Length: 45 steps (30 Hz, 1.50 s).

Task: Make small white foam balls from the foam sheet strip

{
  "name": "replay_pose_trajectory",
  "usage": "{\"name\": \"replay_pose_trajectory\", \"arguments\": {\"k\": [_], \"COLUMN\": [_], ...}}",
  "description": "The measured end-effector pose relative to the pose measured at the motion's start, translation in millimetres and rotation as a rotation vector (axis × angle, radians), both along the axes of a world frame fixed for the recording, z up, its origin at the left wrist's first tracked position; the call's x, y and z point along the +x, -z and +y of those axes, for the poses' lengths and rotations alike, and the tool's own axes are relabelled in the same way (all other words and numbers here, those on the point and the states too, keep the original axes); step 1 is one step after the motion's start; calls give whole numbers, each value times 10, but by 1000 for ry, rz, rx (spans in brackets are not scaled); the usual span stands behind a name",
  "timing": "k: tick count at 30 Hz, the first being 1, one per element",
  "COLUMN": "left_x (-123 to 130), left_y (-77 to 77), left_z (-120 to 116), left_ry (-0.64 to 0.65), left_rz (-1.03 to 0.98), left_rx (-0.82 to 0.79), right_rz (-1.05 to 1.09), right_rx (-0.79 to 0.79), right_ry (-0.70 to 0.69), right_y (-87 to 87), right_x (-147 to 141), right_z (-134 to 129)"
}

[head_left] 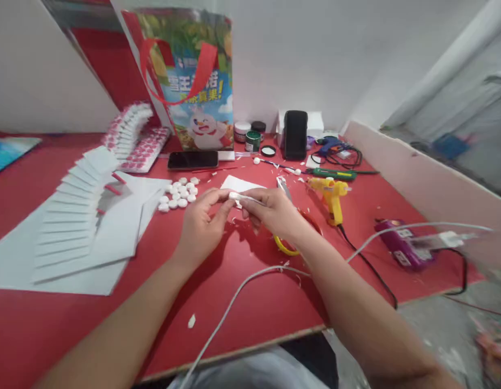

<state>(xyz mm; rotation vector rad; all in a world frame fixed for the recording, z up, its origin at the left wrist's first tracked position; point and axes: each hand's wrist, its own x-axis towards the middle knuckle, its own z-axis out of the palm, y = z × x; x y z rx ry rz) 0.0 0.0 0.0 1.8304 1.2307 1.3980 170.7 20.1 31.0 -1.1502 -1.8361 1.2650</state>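
Near the middle of the red table, a small white piece (pixel 235 196) is pinched between the thumb and fingers of my left hand (pixel 205 221). My right hand (pixel 273 210) is closed on a thin pale stick-like tool whose tip meets the white piece. What the tool is exactly is too small to tell. A white paper (pixel 240 184) lies just behind my hands. Several white round pieces (pixel 178 194) are grouped left of my left hand. Scissors with a yellow and red handle (pixel 286 247) lie partly hidden under my right wrist.
Fanned white strips (pixel 67 216) and sheets cover the left. A phone (pixel 193 160), paint jars (pixel 252 141) and a printed bag (pixel 201 81) stand behind. A yellow glue gun (pixel 332 199), green tool (pixel 333 174) and purple can-like object (pixel 404 244) are right. A white cable (pixel 238 297) crosses the front.
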Motion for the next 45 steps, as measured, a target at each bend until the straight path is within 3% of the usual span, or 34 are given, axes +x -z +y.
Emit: {"name": "replay_pose_trajectory", "arguments": {"k": [3,6,11,15,19,26,29,32,36,38,41,45], "left_x": [31,38,53,93,69,-74,-76,-56,-47,-55,-70,-84], "left_y": [-16,-42,-44,-8,-37,-121,-123,-132,-153,-156,-149,-137], "left_z": [-26,-48,-68,-83,-90,-21,-9,-13,2,15,22,12], "left_ry": [-52,-112,-198,-220,-135,44,84,53,20,41,80,96], "left_rz": [11,87,235,288,195,-54,-26,61,55,18,-42,-58], "left_rx": [23,129,328,380,291,-103,-98,17,19,-31,-141,-215], "right_rz": [-127,-186,-165,-176,-130,-103,-125,-46,304,440,541,590], "right_rx": [277,464,586,588,542,463,483,289,-408,-664,-845,-875], "right_ry": [132,177,131,140,115,-32,-16,25,14,-42,-143,-132], "right_y": [42,67,102,123,76,20,29,4,-43,-42,-27,-33], "right_x": [-43,-90,-115,-82,-15,73,47,22,62,94,111,90], "right_z": [-49,-100,-140,-121,-78,-25,-42,-41,62,127,170,131]}}
